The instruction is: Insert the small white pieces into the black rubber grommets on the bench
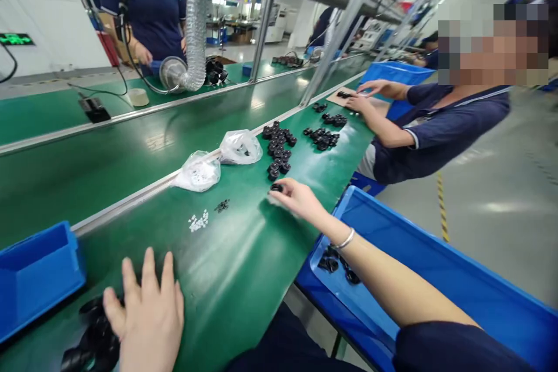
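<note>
My right hand (pixel 299 200) pinches a small round black part (pixel 276 188) just above the green work surface (pixel 226 267). Beyond it lies a cluster of similar black parts (pixel 279 148). At the lower left, my left hand (pixel 150 308) has its fingers spread, beside a pile of larger black pieces (pixel 93 337) that it partly covers. Between the hands sit a little heap of tiny white pieces (pixel 199 221) and a smaller heap of tiny dark pieces (pixel 222 206).
Two clear plastic bags (pixel 198 171) rest along the metal rail. A blue bin (pixel 39 279) stands at left; a large blue tray (pixel 418 238) with black parts is at right. A co-worker (pixel 436 122) handles parts farther along, and another person (pixel 143 11) stands across the line.
</note>
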